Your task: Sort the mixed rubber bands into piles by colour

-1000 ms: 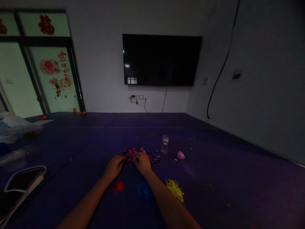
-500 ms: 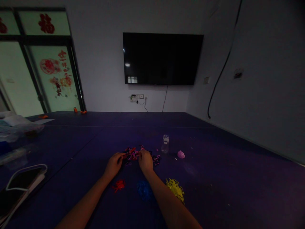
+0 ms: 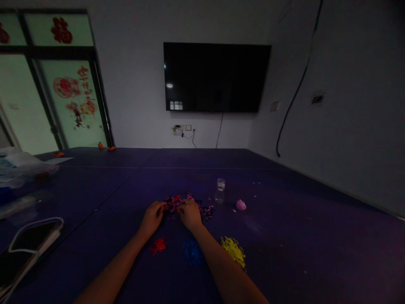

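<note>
A mixed pile of small loops that look like rubber bands [image 3: 173, 204], red, pink and dark, lies on the purple tabletop between my hands. At its left edge my left hand [image 3: 153, 218] has thumb and forefinger pinched, with a bit of red at the tips. My right hand [image 3: 190, 214] reaches over the pile's middle, fingers curled down among the loops; what they grip is too small to make out. Closer to me are a small red heap [image 3: 158, 245], a blue heap [image 3: 192, 252] partly behind my right forearm, and a yellow heap [image 3: 233, 251] right of that forearm.
A clear bottle [image 3: 220, 192] stands beyond the pile, with a crumpled pink item [image 3: 241, 204] to its right. Left lie a phone-like dark device [image 3: 33, 237] with a white cable and some plastic bags [image 3: 25, 166]. A wall-mounted television [image 3: 217, 78] hangs beyond the table [image 3: 284, 236].
My right hand has shifted a little left across the pile, its fingertips now nearer its middle. The left hand has hardly moved.
</note>
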`<control>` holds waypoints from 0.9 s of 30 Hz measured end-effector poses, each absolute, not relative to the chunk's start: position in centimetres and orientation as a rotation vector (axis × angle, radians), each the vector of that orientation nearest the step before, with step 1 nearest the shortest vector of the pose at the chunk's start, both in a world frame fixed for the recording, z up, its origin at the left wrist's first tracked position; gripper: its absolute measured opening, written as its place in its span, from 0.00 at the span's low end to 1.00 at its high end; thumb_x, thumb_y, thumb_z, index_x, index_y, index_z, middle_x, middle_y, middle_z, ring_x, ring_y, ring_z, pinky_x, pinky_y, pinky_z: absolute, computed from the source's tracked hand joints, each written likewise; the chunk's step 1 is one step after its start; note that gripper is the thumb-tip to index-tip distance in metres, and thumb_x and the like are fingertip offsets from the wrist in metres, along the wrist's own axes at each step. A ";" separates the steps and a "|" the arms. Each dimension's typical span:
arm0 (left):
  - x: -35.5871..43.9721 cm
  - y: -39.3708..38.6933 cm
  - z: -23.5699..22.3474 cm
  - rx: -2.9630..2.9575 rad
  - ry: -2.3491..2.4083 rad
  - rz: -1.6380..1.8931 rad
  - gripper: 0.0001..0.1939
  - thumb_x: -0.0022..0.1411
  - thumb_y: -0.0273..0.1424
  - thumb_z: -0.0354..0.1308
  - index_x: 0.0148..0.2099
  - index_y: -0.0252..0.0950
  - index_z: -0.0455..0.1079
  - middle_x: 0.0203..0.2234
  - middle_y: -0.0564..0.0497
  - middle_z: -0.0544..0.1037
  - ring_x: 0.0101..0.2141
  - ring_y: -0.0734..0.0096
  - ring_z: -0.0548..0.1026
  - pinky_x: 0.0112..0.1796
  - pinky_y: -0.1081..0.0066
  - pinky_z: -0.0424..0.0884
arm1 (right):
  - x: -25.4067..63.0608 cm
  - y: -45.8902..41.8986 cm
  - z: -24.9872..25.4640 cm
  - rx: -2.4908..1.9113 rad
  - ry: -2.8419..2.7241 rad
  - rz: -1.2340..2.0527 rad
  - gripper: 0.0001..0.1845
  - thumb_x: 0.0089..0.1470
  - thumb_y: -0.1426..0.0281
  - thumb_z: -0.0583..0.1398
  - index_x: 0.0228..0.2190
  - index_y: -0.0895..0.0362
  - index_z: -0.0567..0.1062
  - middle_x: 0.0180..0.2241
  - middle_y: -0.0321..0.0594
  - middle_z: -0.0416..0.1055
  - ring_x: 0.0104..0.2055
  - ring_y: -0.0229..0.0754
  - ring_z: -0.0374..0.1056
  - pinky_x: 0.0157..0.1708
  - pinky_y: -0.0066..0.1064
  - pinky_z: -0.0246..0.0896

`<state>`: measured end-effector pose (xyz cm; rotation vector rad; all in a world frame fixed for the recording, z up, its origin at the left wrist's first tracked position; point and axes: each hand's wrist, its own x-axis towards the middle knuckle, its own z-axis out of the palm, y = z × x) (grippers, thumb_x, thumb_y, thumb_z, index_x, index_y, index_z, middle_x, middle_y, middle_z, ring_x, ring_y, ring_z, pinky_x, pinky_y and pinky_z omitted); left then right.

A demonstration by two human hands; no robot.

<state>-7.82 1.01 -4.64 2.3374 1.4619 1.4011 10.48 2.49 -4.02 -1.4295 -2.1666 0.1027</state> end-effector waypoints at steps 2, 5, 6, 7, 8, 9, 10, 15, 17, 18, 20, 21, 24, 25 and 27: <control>-7.8 0.9 -4.6 2.344 1.456 1.378 0.15 0.57 0.22 0.47 0.42 0.36 0.71 0.33 0.48 0.76 0.36 0.67 0.74 0.39 0.67 0.70 | 10.4 2.7 -4.1 -1.438 -2.174 0.098 0.10 0.53 0.70 0.56 0.32 0.50 0.78 0.44 0.37 0.70 0.49 0.43 0.60 0.49 0.34 0.50; -7.7 0.8 -4.3 2.342 1.452 1.347 0.15 0.56 0.21 0.48 0.41 0.35 0.72 0.32 0.48 0.75 0.34 0.68 0.74 0.38 0.68 0.70 | 10.3 2.9 -4.1 -1.445 -2.185 0.094 0.10 0.53 0.72 0.55 0.30 0.51 0.77 0.43 0.37 0.71 0.48 0.43 0.60 0.48 0.34 0.49; -7.7 0.7 -4.3 2.339 1.449 1.341 0.15 0.55 0.21 0.48 0.41 0.35 0.72 0.31 0.48 0.75 0.34 0.68 0.73 0.37 0.68 0.70 | 10.3 2.9 -4.2 -1.447 -2.188 0.090 0.10 0.53 0.72 0.55 0.31 0.52 0.77 0.43 0.38 0.71 0.48 0.44 0.60 0.48 0.34 0.49; -7.7 0.7 -4.3 2.336 1.445 1.340 0.14 0.55 0.21 0.48 0.41 0.35 0.72 0.31 0.49 0.75 0.33 0.68 0.73 0.37 0.68 0.70 | 10.2 2.9 -4.1 -1.452 -2.192 0.084 0.10 0.53 0.72 0.55 0.31 0.53 0.77 0.42 0.39 0.71 0.48 0.44 0.60 0.48 0.34 0.49; -7.7 0.7 -4.2 2.333 1.437 1.343 0.14 0.56 0.21 0.48 0.40 0.35 0.72 0.30 0.49 0.75 0.33 0.68 0.73 0.36 0.69 0.70 | 10.2 2.9 -4.1 -1.457 -2.195 0.077 0.10 0.54 0.73 0.55 0.32 0.53 0.76 0.42 0.40 0.71 0.48 0.44 0.60 0.47 0.34 0.49; -7.7 0.7 -4.2 2.331 1.425 1.349 0.13 0.56 0.21 0.48 0.39 0.35 0.73 0.30 0.49 0.75 0.33 0.68 0.73 0.36 0.69 0.70 | 10.2 2.8 -4.1 -1.463 -2.199 0.068 0.10 0.54 0.73 0.54 0.32 0.54 0.76 0.43 0.41 0.71 0.49 0.44 0.59 0.47 0.35 0.49; -7.7 0.7 -4.2 2.331 1.412 1.357 0.13 0.57 0.22 0.49 0.38 0.35 0.73 0.30 0.49 0.75 0.33 0.68 0.73 0.36 0.68 0.70 | 10.2 2.8 -4.1 -1.470 -2.202 0.059 0.10 0.54 0.73 0.54 0.33 0.54 0.76 0.43 0.41 0.71 0.49 0.45 0.59 0.47 0.35 0.49; -7.7 0.7 -4.2 2.338 1.374 1.370 0.11 0.60 0.26 0.49 0.35 0.36 0.73 0.30 0.48 0.75 0.34 0.67 0.74 0.37 0.67 0.70 | 10.1 2.5 -4.0 -1.498 -2.213 0.017 0.11 0.56 0.71 0.52 0.35 0.55 0.75 0.45 0.44 0.69 0.52 0.47 0.56 0.48 0.39 0.46; -7.7 0.6 -4.2 2.338 1.376 1.366 0.11 0.60 0.27 0.49 0.35 0.36 0.73 0.30 0.48 0.76 0.34 0.67 0.74 0.37 0.67 0.70 | 10.1 2.5 -4.1 -1.504 -2.209 0.015 0.11 0.56 0.71 0.52 0.35 0.55 0.75 0.46 0.44 0.68 0.53 0.47 0.55 0.49 0.39 0.46; -7.7 0.6 -4.2 2.336 1.381 1.363 0.11 0.61 0.27 0.49 0.36 0.36 0.73 0.31 0.48 0.76 0.34 0.66 0.74 0.37 0.67 0.70 | 10.1 2.5 -4.1 -1.505 -2.206 0.014 0.11 0.56 0.71 0.52 0.35 0.55 0.75 0.46 0.44 0.68 0.53 0.47 0.55 0.49 0.39 0.45; -7.8 0.5 -4.1 2.329 1.398 1.349 0.11 0.61 0.28 0.49 0.37 0.36 0.73 0.31 0.47 0.77 0.34 0.66 0.75 0.38 0.66 0.71 | 10.2 2.5 -4.1 -1.509 -2.196 0.008 0.11 0.57 0.71 0.52 0.36 0.55 0.74 0.46 0.44 0.68 0.53 0.47 0.55 0.49 0.38 0.46; -7.8 0.5 -4.1 2.323 1.410 1.345 0.11 0.61 0.28 0.49 0.38 0.35 0.73 0.32 0.47 0.77 0.34 0.66 0.75 0.38 0.66 0.71 | 10.2 2.6 -4.2 -1.510 -2.192 0.006 0.11 0.57 0.71 0.52 0.36 0.55 0.74 0.46 0.44 0.68 0.53 0.47 0.55 0.49 0.38 0.46; -7.8 0.6 -4.2 2.308 1.442 1.335 0.12 0.60 0.28 0.49 0.39 0.36 0.74 0.33 0.47 0.78 0.34 0.65 0.76 0.38 0.66 0.71 | 10.2 2.7 -4.3 -1.510 -2.177 0.019 0.11 0.56 0.71 0.52 0.36 0.55 0.75 0.46 0.44 0.68 0.52 0.46 0.56 0.49 0.38 0.47; -7.8 0.6 -4.2 2.305 1.449 1.335 0.12 0.60 0.27 0.49 0.40 0.36 0.74 0.33 0.47 0.78 0.35 0.65 0.76 0.38 0.66 0.71 | 10.2 2.8 -4.3 -1.506 -2.171 0.030 0.11 0.56 0.71 0.53 0.36 0.55 0.75 0.46 0.44 0.68 0.52 0.46 0.56 0.49 0.37 0.47; -7.8 0.7 -4.3 2.301 1.455 1.342 0.13 0.60 0.27 0.48 0.40 0.36 0.74 0.34 0.47 0.78 0.36 0.65 0.76 0.39 0.66 0.71 | 10.3 2.7 -4.3 -1.488 -2.158 0.061 0.09 0.55 0.71 0.54 0.34 0.53 0.75 0.46 0.42 0.68 0.52 0.46 0.56 0.49 0.37 0.47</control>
